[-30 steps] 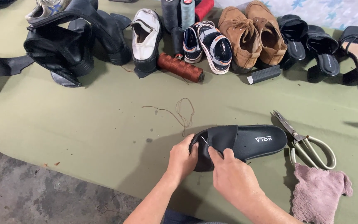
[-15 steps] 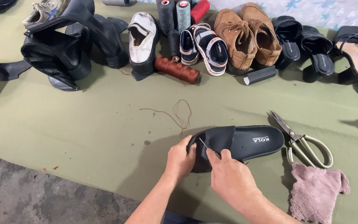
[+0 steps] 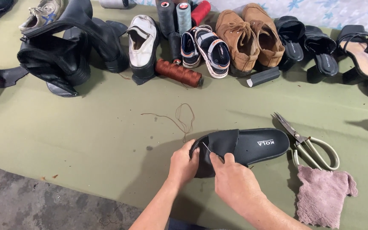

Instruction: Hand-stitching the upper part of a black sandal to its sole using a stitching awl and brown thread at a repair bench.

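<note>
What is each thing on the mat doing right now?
Black slide sandal: flat, sole down, toe end held.
Left hand: holding the sandal's toe end.
Right hand: pinching a needle at the strap.
Scissors: lying slightly open.
Pink cloth: crumpled.
Brown thread spool: lying on its side.

Hands hide the black slide sandal point(image 3: 252, 147)'s toe end.

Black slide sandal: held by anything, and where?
Both hands grip the black slide sandal at its strap end: left hand on the toe edge, right hand pinching a needle there.
</note>
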